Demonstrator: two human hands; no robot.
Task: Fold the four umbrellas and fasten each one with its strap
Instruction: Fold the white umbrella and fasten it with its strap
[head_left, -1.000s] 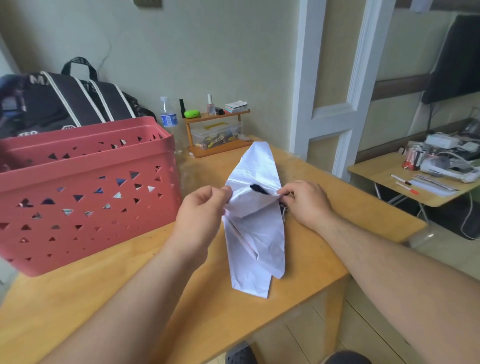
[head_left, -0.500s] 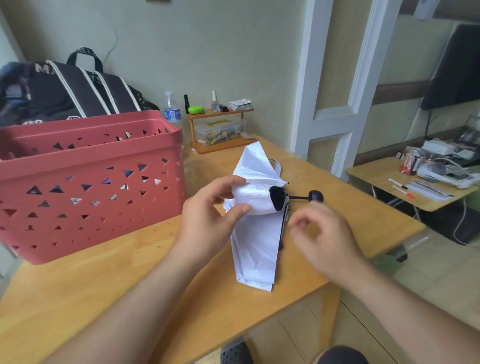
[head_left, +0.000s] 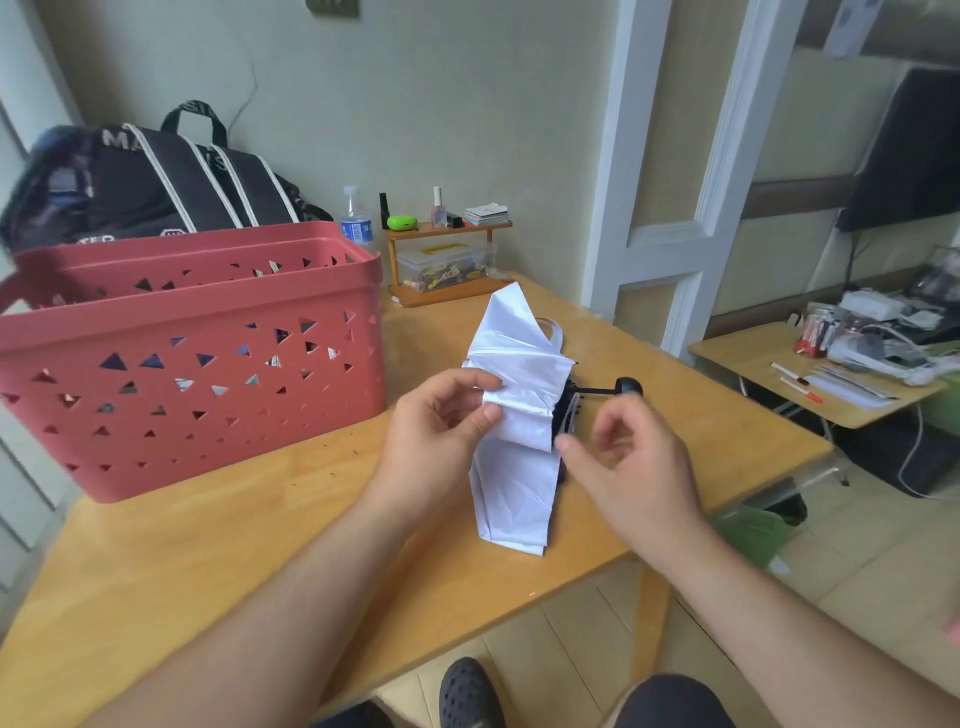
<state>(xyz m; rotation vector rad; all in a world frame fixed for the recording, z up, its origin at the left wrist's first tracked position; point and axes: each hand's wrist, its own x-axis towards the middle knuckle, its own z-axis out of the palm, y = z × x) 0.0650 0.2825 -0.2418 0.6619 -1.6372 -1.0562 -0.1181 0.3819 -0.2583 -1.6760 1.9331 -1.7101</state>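
Basket (head_left: 197, 358) of red plastic, pierced with triangular holes, stands at the left on the wooden table (head_left: 218, 525), with a black duffel bag (head_left: 156, 182) with white stripes behind it against the wall. To the right of the bag, a small water bottle (head_left: 357, 218) stands near a little wooden shelf (head_left: 447, 260) carrying a clear box, a green item and a few small bottles. In front of the shelf, towards the table's middle, lies the white umbrella (head_left: 519, 415), its canopy loosely gathered and creased, one end pointing to the shelf and the other to the table's near edge. The left hand (head_left: 441, 436) pinches a fold of the white fabric between thumb and fingers at the canopy's left side. A black shaft with a rounded black knob (head_left: 628, 387) sticks out to the right from the dark inner parts of the umbrella. The right hand (head_left: 628, 462) hovers just beside that dark edge, fingers loosely curled and holding nothing, its thumb tip close to the fabric; contact cannot be told. Farther right, past a white door frame (head_left: 670, 218), a second low table (head_left: 810, 374) holds pens, papers and assorted clutter.
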